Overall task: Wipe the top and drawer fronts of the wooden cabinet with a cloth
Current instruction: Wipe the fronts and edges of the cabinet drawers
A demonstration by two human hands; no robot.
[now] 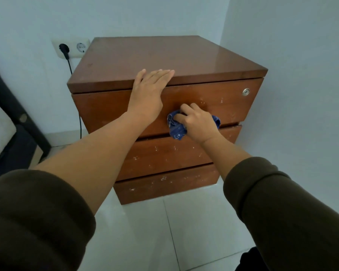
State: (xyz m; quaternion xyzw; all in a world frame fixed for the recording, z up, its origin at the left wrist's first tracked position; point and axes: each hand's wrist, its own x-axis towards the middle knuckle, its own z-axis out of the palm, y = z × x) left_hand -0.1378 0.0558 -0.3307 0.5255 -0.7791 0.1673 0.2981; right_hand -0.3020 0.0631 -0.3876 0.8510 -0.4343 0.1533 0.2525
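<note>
1. My right hand (196, 122): closed around the bunched blue cloth (176, 127), pressing it to the lower part of the top drawer front (213, 102)
2. My left hand (148, 90): open and flat, fingers over the front edge of the cabinet top (155, 57), holding nothing, seemingly bracing the wooden cabinet (98, 106)
3. Risk: the cloth sits just above the gap to the middle drawer front (164, 155); a hanging fold could snag there
4. Risk: white flecks show on all three fronts, down to the bottom drawer front (164, 186); a light pass may only smear them
5. Risk: the lock (246, 91) at upper right could catch the cloth
6. Surface: glossy brown top, looks clean
7. Room: pale walls, white tiled floor (184, 231), a socket (70, 48) with a black cable (80, 122) plugged in at left, dark furniture (12, 122) at far left
</note>
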